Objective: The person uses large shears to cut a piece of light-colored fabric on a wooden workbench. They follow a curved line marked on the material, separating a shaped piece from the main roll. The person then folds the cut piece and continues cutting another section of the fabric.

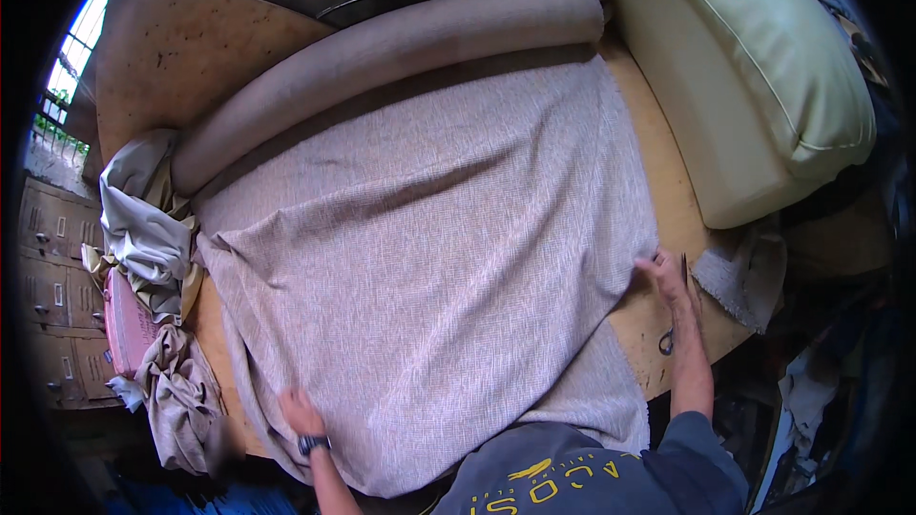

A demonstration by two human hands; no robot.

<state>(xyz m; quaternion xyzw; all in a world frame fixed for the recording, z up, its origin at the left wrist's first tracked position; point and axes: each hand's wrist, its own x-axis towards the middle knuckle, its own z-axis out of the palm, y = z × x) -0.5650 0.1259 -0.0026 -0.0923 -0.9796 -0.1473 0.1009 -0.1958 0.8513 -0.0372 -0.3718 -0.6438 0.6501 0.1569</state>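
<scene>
A wide sheet of grey-beige woven fabric (458, 267) spreads over the wooden table, with long creases across it. Its far end runs into a thick fabric roll (401, 48). At the right edge of the sheet, my right hand (663, 277) is closed, pinching the cloth between thumb and fingers. My left hand (301, 412) is at the near left part of the sheet, fingers curled and apparently gripping the cloth; the fingertips are hard to make out. Scissors (666, 341) lie beside my right forearm, partly hidden by it.
A pale green upholstered cushion (754, 86) stands at the right of the wooden table (658, 153). A fabric scrap (744, 277) lies below it. Crumpled cloths (148, 219) and a pink bundle (129, 315) crowd the left edge. Metal lockers (62, 296) stand beyond.
</scene>
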